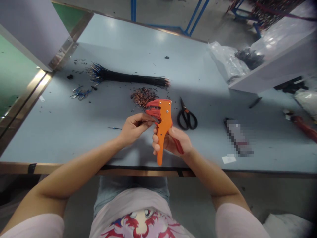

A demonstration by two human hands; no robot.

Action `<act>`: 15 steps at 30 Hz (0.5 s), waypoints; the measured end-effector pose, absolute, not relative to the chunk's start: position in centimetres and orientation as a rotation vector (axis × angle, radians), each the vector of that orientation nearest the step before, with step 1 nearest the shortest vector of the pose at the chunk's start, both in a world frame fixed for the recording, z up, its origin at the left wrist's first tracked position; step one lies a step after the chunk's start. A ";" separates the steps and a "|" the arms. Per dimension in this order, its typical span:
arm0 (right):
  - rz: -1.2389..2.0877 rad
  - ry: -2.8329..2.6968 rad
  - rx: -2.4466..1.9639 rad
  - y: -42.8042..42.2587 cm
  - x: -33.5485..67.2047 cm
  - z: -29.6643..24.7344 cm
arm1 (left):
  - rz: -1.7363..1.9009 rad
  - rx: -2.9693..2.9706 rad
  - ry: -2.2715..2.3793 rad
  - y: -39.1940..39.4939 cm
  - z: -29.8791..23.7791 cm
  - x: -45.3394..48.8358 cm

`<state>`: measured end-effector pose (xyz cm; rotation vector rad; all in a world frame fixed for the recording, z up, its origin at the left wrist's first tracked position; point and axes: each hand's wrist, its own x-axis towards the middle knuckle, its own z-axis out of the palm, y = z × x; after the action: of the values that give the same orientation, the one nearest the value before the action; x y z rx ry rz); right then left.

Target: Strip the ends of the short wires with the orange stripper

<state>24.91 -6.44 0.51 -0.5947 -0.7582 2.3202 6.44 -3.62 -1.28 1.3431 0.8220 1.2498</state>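
Observation:
My right hand (172, 142) grips the red handle and orange body of an automatic wire stripper (162, 127), holding it upright above the table. My left hand (135, 129) pinches a thin wire (149, 123) at the stripper's red jaws, and the fingers partly hide it. Behind the hands lie a long bundle of black wires (128, 78) with blue-tipped ends and a heap of short copper-coloured wire pieces (143, 97). Black-handled scissors (187, 119) rest to the right of the stripper.
The pale blue workbench (61, 132) is scattered with small black bits. A white shelf unit (274, 69) and plastic bag (228, 61) stand at back right, a pixelated packet (237, 137) and red-handled tool (303, 128) at right, and a white panel (32, 29) at back left.

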 end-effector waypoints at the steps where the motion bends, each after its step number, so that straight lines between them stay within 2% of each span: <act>1: 2.316 -0.765 -0.603 -6.4 24.9 0.5 | 1.245 1.344 0.816 -3.6 -1.3 6.5; 15: 2.278 -0.778 -0.595 -6.5 24.8 0.4 | 1.226 1.407 0.823 -3.7 -1.5 6.4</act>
<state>24.82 -6.54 0.36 -0.5947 -0.7783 2.2783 6.43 -3.74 -1.51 1.4074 0.8225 1.2261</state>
